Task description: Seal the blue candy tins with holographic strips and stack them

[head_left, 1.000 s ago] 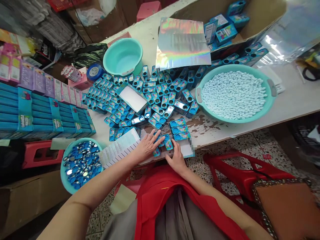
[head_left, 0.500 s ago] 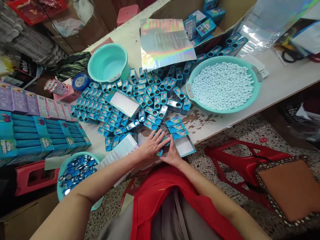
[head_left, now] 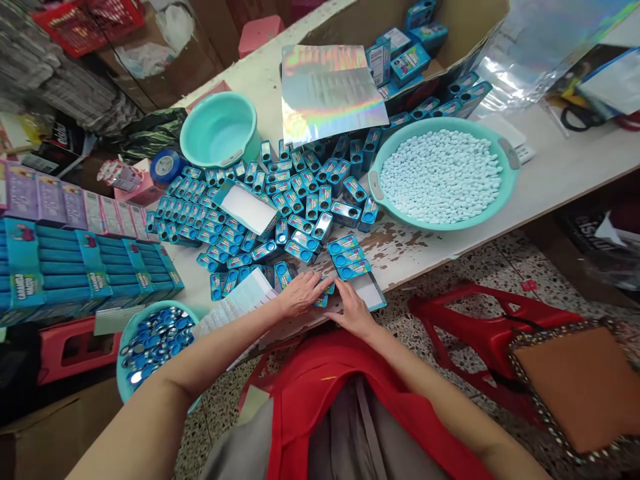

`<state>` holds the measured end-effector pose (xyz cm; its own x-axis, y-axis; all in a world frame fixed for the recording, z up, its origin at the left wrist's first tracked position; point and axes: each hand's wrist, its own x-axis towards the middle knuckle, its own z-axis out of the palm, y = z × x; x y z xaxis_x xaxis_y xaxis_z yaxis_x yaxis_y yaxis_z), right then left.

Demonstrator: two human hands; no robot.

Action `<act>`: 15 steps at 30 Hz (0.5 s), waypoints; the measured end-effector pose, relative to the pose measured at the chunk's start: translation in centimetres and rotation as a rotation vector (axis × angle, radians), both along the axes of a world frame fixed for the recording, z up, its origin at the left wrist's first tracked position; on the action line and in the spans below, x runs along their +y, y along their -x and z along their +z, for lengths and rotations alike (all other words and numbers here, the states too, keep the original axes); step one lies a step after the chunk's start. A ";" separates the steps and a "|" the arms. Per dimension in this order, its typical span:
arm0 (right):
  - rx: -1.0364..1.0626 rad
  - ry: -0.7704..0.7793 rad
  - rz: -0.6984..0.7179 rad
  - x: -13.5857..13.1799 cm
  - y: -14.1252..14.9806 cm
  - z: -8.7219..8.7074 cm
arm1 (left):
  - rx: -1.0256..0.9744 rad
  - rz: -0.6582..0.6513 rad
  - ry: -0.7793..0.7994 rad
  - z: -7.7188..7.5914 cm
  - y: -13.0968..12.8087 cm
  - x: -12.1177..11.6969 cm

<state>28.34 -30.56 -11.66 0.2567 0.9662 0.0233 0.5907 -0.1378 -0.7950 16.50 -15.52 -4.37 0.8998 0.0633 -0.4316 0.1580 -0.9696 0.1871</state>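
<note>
Our left hand (head_left: 303, 293) lies over the near tins (head_left: 321, 302) by the front edge of the tabletop (head_left: 420, 255), fingers slightly spread; we cannot tell whether they grip. Our right hand (head_left: 354, 309) meets those tins from the other side, thumb and forefinger apart, its hold equally unclear to us. Just beyond, we see a row of three tins (head_left: 347, 257) at the far end of a white box (head_left: 369, 293).

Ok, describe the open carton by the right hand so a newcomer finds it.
On the white table, find the right hand at the near edge. Beside it lies the open carton, white inside. Unlike the box atop the crowded tins, it has three blue tins lined up at its far end.
</note>
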 end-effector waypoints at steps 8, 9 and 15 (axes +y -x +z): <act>-0.053 -0.143 -0.188 1.1 3.2 -1.1 | 0.011 0.075 0.053 3.5 1.6 1.9; -0.052 -0.149 -0.191 1.4 3.4 -1.1 | 0.032 0.099 0.030 4.0 2.0 2.8; 0.025 -0.128 -0.083 1.4 2.2 1.4 | 0.113 0.108 -0.047 3.5 2.7 5.9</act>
